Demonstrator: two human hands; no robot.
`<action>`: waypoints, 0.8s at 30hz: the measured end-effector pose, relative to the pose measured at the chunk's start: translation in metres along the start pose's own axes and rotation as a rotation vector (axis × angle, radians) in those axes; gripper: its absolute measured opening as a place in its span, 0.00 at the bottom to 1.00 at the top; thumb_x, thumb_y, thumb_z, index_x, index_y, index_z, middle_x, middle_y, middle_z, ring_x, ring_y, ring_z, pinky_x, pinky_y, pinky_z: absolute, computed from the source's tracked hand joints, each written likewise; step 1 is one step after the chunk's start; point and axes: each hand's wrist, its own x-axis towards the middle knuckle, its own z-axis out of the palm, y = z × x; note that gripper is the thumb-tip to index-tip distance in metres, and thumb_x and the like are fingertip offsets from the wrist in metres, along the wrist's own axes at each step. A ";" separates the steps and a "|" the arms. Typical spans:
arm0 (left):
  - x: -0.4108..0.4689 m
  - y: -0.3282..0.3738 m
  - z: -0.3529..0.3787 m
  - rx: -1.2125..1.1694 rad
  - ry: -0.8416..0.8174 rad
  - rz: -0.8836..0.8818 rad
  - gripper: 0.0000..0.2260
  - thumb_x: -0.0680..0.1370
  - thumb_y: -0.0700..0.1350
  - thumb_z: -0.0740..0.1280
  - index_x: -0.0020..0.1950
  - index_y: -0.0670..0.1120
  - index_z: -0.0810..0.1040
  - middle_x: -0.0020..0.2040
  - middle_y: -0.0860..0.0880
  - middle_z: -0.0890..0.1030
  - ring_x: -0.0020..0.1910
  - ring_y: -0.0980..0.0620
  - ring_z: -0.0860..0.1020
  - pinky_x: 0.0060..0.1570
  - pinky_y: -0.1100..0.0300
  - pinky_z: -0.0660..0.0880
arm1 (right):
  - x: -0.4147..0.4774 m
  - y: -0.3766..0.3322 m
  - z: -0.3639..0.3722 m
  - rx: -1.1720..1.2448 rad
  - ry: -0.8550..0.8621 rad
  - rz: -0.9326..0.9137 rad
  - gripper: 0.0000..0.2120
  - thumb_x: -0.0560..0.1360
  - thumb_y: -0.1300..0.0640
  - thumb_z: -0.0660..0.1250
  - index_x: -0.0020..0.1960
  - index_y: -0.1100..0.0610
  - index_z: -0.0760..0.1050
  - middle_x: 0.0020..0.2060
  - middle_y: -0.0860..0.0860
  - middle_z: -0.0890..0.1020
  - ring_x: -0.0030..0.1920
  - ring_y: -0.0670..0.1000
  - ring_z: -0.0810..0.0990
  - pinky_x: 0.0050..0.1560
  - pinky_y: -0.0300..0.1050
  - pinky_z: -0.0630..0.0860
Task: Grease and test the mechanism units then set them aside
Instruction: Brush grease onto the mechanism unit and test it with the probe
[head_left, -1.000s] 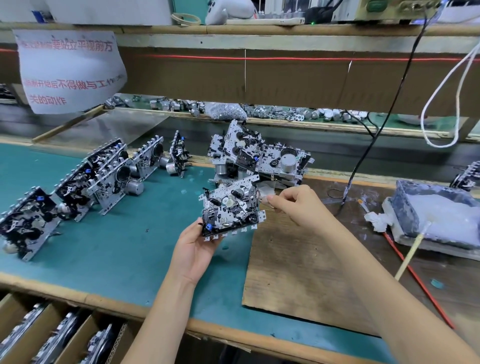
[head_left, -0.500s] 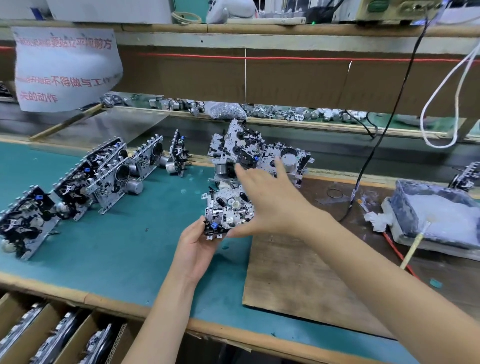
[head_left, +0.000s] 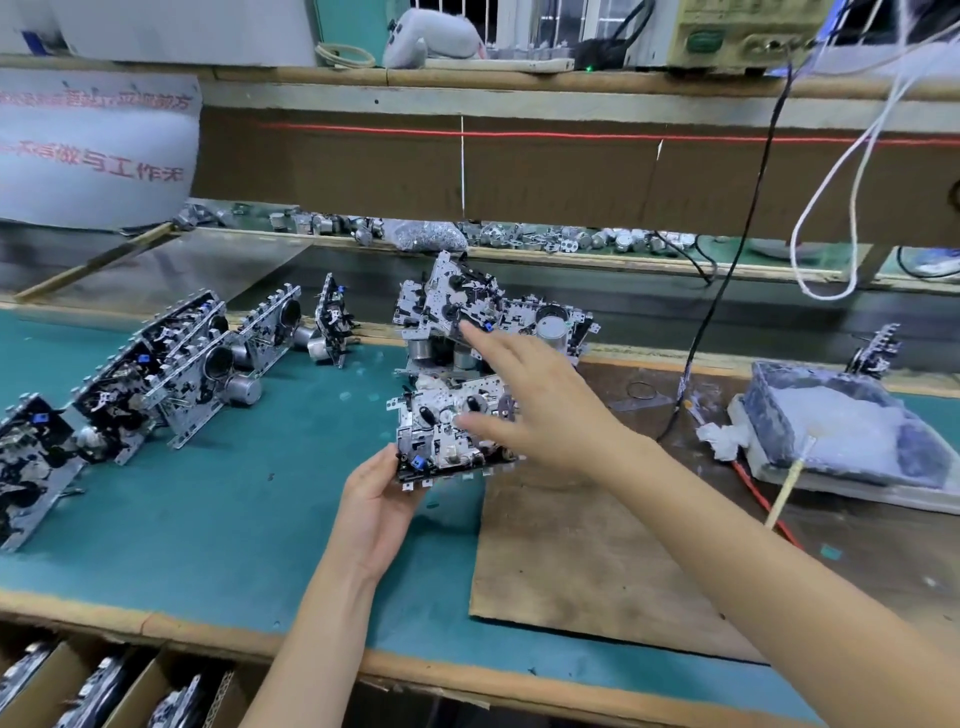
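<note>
Fingers of the left hand (head_left: 376, 512) are curling round the lower left corner of the mechanism unit (head_left: 441, 431), holding it face up over the teal surface (head_left: 208, 519). The right hand (head_left: 540, 410) is spreading open above it, thumb on the unit's face, forefinger pointing toward the pile of units (head_left: 467, 301) behind. More units (head_left: 192, 364) are leaning in a row at the left.

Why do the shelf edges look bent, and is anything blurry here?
Head view: wide-angle lens bows the shelf; the paper sign is smeared; the right hand slightly soft; the mechanism unit in the left hand sharper; lighting even, shadows faint.
</note>
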 end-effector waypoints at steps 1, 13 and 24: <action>0.001 -0.001 0.000 -0.009 0.008 -0.006 0.20 0.79 0.37 0.55 0.40 0.43 0.86 0.42 0.47 0.85 0.41 0.54 0.83 0.41 0.63 0.79 | -0.006 0.007 -0.008 0.030 0.084 0.054 0.30 0.76 0.42 0.60 0.74 0.51 0.57 0.63 0.52 0.72 0.64 0.53 0.69 0.60 0.47 0.66; 0.003 -0.007 -0.003 0.021 0.002 -0.003 0.28 0.82 0.36 0.50 0.34 0.47 0.86 0.36 0.53 0.84 0.38 0.60 0.81 0.43 0.66 0.79 | -0.121 0.085 -0.038 -0.270 -0.682 0.805 0.23 0.79 0.42 0.52 0.56 0.60 0.74 0.56 0.56 0.76 0.56 0.55 0.75 0.50 0.46 0.70; 0.004 -0.008 -0.005 0.036 0.003 -0.014 0.29 0.82 0.37 0.50 0.31 0.48 0.84 0.34 0.54 0.83 0.35 0.61 0.81 0.41 0.64 0.79 | -0.130 0.109 -0.063 -0.295 -0.160 0.854 0.15 0.76 0.65 0.56 0.59 0.59 0.75 0.53 0.58 0.80 0.55 0.58 0.76 0.51 0.44 0.72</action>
